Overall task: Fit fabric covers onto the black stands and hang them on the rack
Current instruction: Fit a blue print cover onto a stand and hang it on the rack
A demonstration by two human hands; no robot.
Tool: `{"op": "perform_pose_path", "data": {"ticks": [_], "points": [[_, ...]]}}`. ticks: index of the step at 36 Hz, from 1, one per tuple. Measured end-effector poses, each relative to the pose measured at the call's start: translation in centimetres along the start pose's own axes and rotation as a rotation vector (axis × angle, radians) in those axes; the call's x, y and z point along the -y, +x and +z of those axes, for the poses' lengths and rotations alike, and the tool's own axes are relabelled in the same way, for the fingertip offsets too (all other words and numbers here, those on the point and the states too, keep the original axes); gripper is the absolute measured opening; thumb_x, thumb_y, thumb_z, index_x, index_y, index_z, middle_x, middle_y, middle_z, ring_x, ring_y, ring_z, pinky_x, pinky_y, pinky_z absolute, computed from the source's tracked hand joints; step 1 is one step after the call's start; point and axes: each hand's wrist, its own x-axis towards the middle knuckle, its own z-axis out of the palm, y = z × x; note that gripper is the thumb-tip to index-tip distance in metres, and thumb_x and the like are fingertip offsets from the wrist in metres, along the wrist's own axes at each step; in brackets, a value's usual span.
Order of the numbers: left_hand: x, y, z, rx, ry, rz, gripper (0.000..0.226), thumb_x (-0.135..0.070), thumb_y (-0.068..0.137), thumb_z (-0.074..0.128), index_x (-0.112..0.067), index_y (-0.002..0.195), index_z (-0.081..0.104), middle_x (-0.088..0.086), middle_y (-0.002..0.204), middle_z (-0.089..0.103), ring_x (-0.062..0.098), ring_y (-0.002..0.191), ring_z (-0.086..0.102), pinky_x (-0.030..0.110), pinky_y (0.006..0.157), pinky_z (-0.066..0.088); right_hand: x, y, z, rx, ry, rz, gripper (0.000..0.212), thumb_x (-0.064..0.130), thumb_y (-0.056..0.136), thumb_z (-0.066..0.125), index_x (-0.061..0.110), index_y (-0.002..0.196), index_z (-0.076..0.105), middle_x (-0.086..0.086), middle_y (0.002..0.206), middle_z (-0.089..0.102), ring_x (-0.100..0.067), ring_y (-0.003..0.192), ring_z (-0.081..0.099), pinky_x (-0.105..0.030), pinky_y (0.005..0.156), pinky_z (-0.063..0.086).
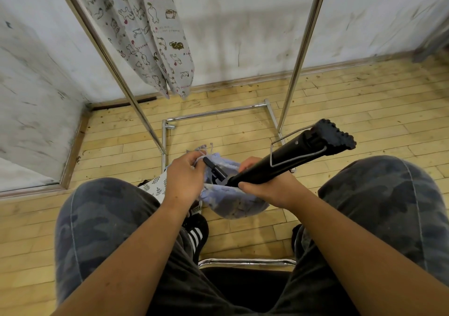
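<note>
gripping the black stand (pixel 286 154) low on its shaft with the right hand (pixel 264 189), fingers curled round the tube. pinching open the gathered mouth of the lilac fabric cover (pixel 233 204) with the left hand (pixel 185 174), thumb and fingers closed on the hem by the drawstring. held slanted over the lap, above the wooden floor (pixel 364 102): ridged feet end up and to the right, thin end down at the cover's mouth, touching the cloth. looks like the feeding-in step, barely begun, with nearly the whole length bare. probably stiff and fairly light, smooth along the tube, so best taken round the shaft, clear of the wire hook (pixel 298 157) clipped along it. as for the cover, soft and limp, apt to bunch and snag on the joint; best held by the hem and drawn up bit by bit. beyond, on the chrome rack (pixel 303 48), cat-print covers (pixel 150 36) hung already. under the left wrist, a leaf-print cloth (pixel 159 185).
</note>
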Motion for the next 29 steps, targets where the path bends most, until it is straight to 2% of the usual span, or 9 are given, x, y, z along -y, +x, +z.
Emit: {"op": "perform_pose_path", "data": {"ticks": [4, 7, 9, 11, 13, 15, 18, 24, 29], "points": [[0.1, 0.1, -0.1, 0.03, -0.063, -0.053, 0.031, -0.022, 0.102, 0.058, -0.025, 0.133, 0.065, -0.004, 0.124, 0.069, 0.008, 0.114, 0.062, 0.02, 0.087, 0.043, 0.0, 0.0, 0.0, 0.0, -0.005, -0.008, 0.014, 0.014, 0.086, 0.078, 0.023, 0.093, 0.069, 0.002, 0.083, 0.068, -0.004, 0.081, 0.064, -0.014, 0.071, 0.052], [0.0, -0.1, -0.1, 0.052, -0.087, -0.014, 0.03, -0.019, 0.103, 0.056, -0.038, 0.123, 0.066, -0.017, 0.104, 0.067, -0.008, 0.09, 0.063, 0.011, 0.068, 0.045, -0.2, 0.0, 0.0, -0.001, -0.011, 0.009, 0.015, 0.012, 0.085, 0.078, 0.022, 0.093, 0.069, 0.007, 0.081, 0.066, 0.002, 0.08, 0.062, -0.01, 0.068, 0.048], [0.0, -0.3, -0.1, 0.081, -0.063, 0.04, 0.034, -0.013, 0.103, 0.053, -0.04, 0.116, 0.069, -0.023, 0.096, 0.066, -0.005, 0.063, 0.059, 0.01, 0.055, 0.043, -0.5, 0.1, 0.1, 0.001, -0.039, 0.015, 0.016, 0.012, 0.083, 0.078, 0.022, 0.09, 0.067, 0.01, 0.078, 0.064, 0.003, 0.077, 0.062, -0.011, 0.065, 0.047], [0.1, -0.4, 0.0, 0.11, -0.036, 0.085, 0.037, -0.008, 0.102, 0.051, -0.037, 0.113, 0.072, -0.021, 0.099, 0.071, 0.009, 0.049, 0.052, 0.017, 0.048, 0.041, -0.8, 0.2, 0.2, -0.007, -0.072, 0.026, 0.014, 0.013, 0.081, 0.077, 0.022, 0.085, 0.067, 0.006, 0.076, 0.065, -0.003, 0.076, 0.063, -0.024, 0.065, 0.054], [0.3, -0.5, 0.2, 0.128, -0.037, 0.094, 0.038, -0.007, 0.102, 0.051, -0.037, 0.11, 0.073, -0.025, 0.097, 0.072, 0.011, 0.042, 0.044, 0.024, 0.046, 0.04, -1.0, 0.3, 0.3, -0.036, -0.088, 0.056, 0.011, 0.014, 0.079, 0.078, 0.018, 0.086, 0.069, -0.002, 0.08, 0.069, -0.011, 0.08, 0.066, -0.04, 0.074, 0.06], [0.1, -0.6, 0.2, 0.124, -0.028, 0.092, 0.036, -0.01, 0.102, 0.053, -0.039, 0.111, 0.071, -0.03, 0.092, 0.07, 0.012, 0.045, 0.048, 0.026, 0.047, 0.042, -1.2, 0.3, 0.3, -0.063, -0.076, 0.088, 0.014, 0.017, 0.078, 0.079, 0.02, 0.09, 0.071, -0.002, 0.085, 0.072, -0.011, 0.084, 0.068, -0.043, 0.08, 0.061], [-0.3, -0.7, 0.0, 0.114, -0.02, 0.1, 0.03, -0.017, 0.102, 0.055, -0.04, 0.114, 0.069, -0.031, 0.096, 0.066, 0.004, 0.056, 0.057, 0.014, 0.053, 0.043, -1.6, 0.4, 0.2, -0.086, -0.064, 0.117, 0.02, 0.021, 0.076, 0.083, 0.028, 0.092, 0.073, 0.004, 0.09, 0.074, -0.006, 0.09, 0.069, -0.04, 0.083, 0.062], [-0.5, -0.7, 0.1, 0.106, 0.008, 0.105, 0.019, -0.028, 0.102, 0.06, -0.038, 0.112, 0.073, -0.038, 0.095, 0.06, -0.014, 0.085, 0.059, 0.003, 0.067, 0.04, -2.2, 0.8, 0.6, -0.044, -0.218, 0.149, 0.017, 0.029, 0.075, 0.081, 0.025, 0.088, 0.07, 0.003, 0.079, 0.071, -0.009, 0.08, 0.069, -0.042, 0.073, 0.062], [-0.6, -0.8, 0.1, 0.094, 0.0, 0.149, 0.017, -0.026, 0.102, 0.06, -0.031, 0.112, 0.074, -0.031, 0.097, 0.064, -0.022, 0.087, 0.056, 0.0, 0.068, 0.038, -1.9, 0.9, 0.5, -0.061, -0.306, 0.144, 0.022, 0.034, 0.08, 0.083, 0.023, 0.096, 0.072, 0.006, 0.087, 0.072, -0.008, 0.084, 0.067, -0.02, 0.067, 0.051]]}}
